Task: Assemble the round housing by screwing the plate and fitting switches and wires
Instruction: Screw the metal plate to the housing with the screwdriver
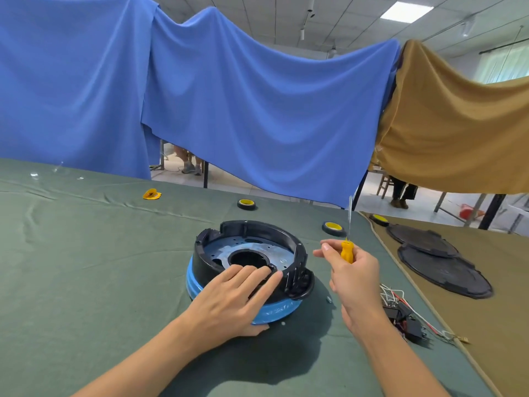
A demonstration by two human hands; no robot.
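Left hand (233, 299) rests flat-fingered on the round black plastic housing (249, 262); right hand (350, 275) grips a yellow-handled screwdriver (347, 247) upright beside it.

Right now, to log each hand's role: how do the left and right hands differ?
The left hand lies with straight fingers on the round housing's rim; the right hand grips the yellow screwdriver. The left hand touches the housing; the right hand is held beside it, clear, shaft pointing up. Both are bare.
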